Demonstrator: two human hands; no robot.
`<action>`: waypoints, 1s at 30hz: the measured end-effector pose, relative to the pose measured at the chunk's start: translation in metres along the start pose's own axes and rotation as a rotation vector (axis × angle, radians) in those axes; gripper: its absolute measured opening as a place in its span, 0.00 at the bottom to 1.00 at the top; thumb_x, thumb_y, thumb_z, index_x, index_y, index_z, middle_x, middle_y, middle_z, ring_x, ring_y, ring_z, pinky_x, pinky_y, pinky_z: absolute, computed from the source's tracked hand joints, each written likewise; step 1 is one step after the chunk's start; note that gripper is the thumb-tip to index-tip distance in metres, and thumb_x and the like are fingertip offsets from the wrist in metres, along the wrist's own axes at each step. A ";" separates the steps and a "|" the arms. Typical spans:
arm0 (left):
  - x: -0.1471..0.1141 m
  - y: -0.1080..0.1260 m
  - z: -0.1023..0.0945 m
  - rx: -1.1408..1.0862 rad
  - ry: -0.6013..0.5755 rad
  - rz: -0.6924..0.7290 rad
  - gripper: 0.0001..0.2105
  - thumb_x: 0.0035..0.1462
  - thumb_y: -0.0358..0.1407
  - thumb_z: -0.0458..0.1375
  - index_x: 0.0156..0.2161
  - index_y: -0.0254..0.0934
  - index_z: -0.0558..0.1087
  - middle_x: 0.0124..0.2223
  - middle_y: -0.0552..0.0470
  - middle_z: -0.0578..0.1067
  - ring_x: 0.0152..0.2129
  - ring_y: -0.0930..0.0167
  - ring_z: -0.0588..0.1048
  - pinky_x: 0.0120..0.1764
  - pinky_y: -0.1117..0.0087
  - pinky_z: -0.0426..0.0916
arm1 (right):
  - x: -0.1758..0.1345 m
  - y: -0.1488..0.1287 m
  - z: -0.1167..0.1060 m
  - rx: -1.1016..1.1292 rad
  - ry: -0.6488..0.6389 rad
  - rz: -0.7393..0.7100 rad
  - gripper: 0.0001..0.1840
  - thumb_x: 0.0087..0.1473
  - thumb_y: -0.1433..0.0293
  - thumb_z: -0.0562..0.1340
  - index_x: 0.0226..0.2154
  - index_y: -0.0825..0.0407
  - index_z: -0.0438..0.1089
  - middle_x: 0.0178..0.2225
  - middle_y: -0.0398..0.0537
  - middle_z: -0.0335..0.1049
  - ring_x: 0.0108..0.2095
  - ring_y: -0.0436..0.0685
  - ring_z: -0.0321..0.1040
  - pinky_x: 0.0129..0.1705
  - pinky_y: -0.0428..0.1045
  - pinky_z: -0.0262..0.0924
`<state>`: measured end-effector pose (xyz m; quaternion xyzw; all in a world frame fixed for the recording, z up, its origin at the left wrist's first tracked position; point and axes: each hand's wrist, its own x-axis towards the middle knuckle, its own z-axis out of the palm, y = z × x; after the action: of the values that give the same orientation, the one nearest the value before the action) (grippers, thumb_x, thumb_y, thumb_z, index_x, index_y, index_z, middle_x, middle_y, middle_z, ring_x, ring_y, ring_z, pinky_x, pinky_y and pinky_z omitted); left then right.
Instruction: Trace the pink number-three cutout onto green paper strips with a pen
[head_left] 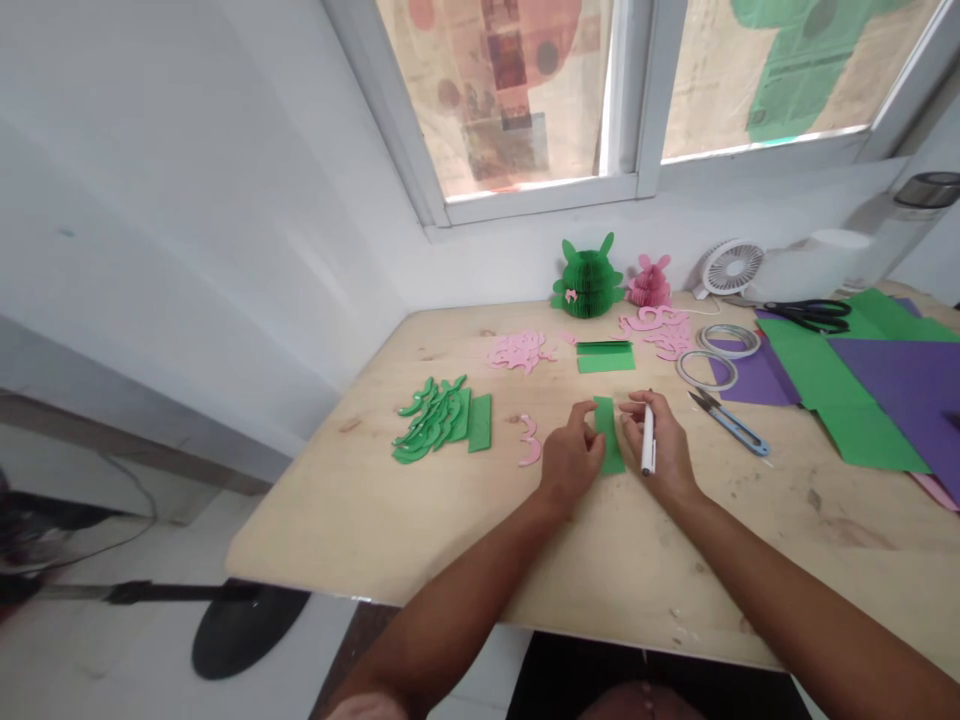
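Pale wooden worktop [420, 535] against a white wall [487, 262], window [517, 100] above it, panes backed with printed sheets.

Green paper strip [610, 435] lies flat on the worktop, lengthwise between the two hands. Left hand [574, 457]: fingers curled, thumb and index at the strip's left edge; can't tell if it's pinching or just pressing. Right hand [658, 445]: gripping a white pen [648, 440], fingertips by the strip's right edge; contact with the paper unclear. Pen's lower end points back toward the wearer.

Left of the hands: pink curved cutouts [529, 441] just beside the left hand, then a small green rectangular stack [480, 423] next to a heap of green curved pieces [431, 420].

Beyond the hands: folded green paper [606, 357], with pink scraps [519, 351] to its left and a second pink pile [660, 330] to its right. Behind, near the wall: green honeycomb paper figure [589, 284], smaller pink one [650, 282] beside it, then a white fan [733, 268].

Right side: two tape rolls [707, 371] overlapping, blue-handled snips [731, 424] near the right hand, green sheets [814, 385] and purple sheets [907, 390] overlapping, black-handled scissors [817, 315] lying on them.
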<state>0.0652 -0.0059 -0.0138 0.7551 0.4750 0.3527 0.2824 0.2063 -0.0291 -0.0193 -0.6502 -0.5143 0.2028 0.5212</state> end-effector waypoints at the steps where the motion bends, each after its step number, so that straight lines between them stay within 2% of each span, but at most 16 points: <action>1: -0.001 0.000 0.000 0.039 -0.004 0.008 0.20 0.52 0.28 0.53 0.52 0.42 0.64 0.22 0.61 0.69 0.19 0.73 0.69 0.27 0.74 0.62 | 0.000 -0.001 -0.001 -0.015 0.015 -0.002 0.18 0.50 0.66 0.58 0.46 0.50 0.62 0.40 0.53 0.74 0.33 0.58 0.72 0.37 0.52 0.65; 3: -0.001 0.001 0.001 0.113 -0.013 0.023 0.20 0.53 0.28 0.53 0.52 0.42 0.64 0.22 0.60 0.70 0.20 0.72 0.70 0.29 0.73 0.63 | -0.001 -0.003 -0.001 -0.030 0.021 -0.020 0.18 0.50 0.65 0.58 0.46 0.50 0.63 0.41 0.53 0.74 0.33 0.58 0.72 0.37 0.52 0.65; 6: -0.001 0.002 0.002 0.210 -0.031 0.044 0.20 0.53 0.28 0.54 0.52 0.42 0.64 0.24 0.58 0.71 0.23 0.70 0.71 0.32 0.71 0.65 | -0.003 -0.004 0.000 -0.068 -0.032 -0.058 0.16 0.51 0.66 0.57 0.44 0.50 0.64 0.38 0.51 0.76 0.34 0.58 0.73 0.38 0.51 0.64; 11: 0.001 0.002 0.003 0.349 -0.055 0.073 0.18 0.53 0.28 0.55 0.50 0.40 0.66 0.28 0.54 0.72 0.28 0.66 0.72 0.37 0.66 0.65 | -0.003 -0.004 0.001 -0.273 -0.140 -0.116 0.12 0.52 0.69 0.56 0.41 0.48 0.68 0.32 0.47 0.77 0.33 0.59 0.73 0.34 0.50 0.59; 17: 0.002 0.003 0.003 0.467 -0.083 0.115 0.12 0.55 0.29 0.55 0.46 0.37 0.69 0.33 0.49 0.74 0.36 0.63 0.72 0.41 0.63 0.64 | -0.004 -0.005 0.001 -0.306 -0.138 -0.127 0.11 0.53 0.71 0.56 0.39 0.48 0.70 0.31 0.46 0.77 0.33 0.58 0.72 0.33 0.48 0.57; 22: 0.003 0.005 0.000 0.522 -0.119 0.146 0.06 0.58 0.30 0.53 0.39 0.37 0.71 0.37 0.48 0.74 0.38 0.64 0.71 0.41 0.64 0.63 | -0.004 -0.005 0.000 -0.324 -0.137 -0.147 0.12 0.50 0.73 0.57 0.38 0.48 0.71 0.29 0.47 0.76 0.32 0.59 0.71 0.34 0.49 0.57; 27: 0.005 0.011 -0.012 0.560 -0.204 0.190 0.05 0.55 0.32 0.57 0.38 0.39 0.73 0.37 0.49 0.74 0.37 0.64 0.71 0.39 0.65 0.64 | -0.003 -0.005 0.000 -0.339 -0.127 -0.150 0.12 0.51 0.72 0.56 0.37 0.48 0.71 0.30 0.48 0.77 0.30 0.58 0.70 0.32 0.49 0.56; 30: 0.002 0.015 -0.020 0.576 -0.276 0.237 0.11 0.49 0.39 0.63 0.39 0.42 0.74 0.38 0.50 0.73 0.38 0.63 0.71 0.39 0.66 0.65 | -0.002 -0.005 -0.001 -0.341 -0.118 -0.141 0.11 0.51 0.71 0.56 0.37 0.49 0.71 0.29 0.47 0.76 0.31 0.58 0.70 0.33 0.49 0.56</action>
<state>0.0579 -0.0082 0.0100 0.8944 0.4215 0.1289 0.0762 0.2040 -0.0316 -0.0152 -0.6784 -0.6152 0.1134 0.3852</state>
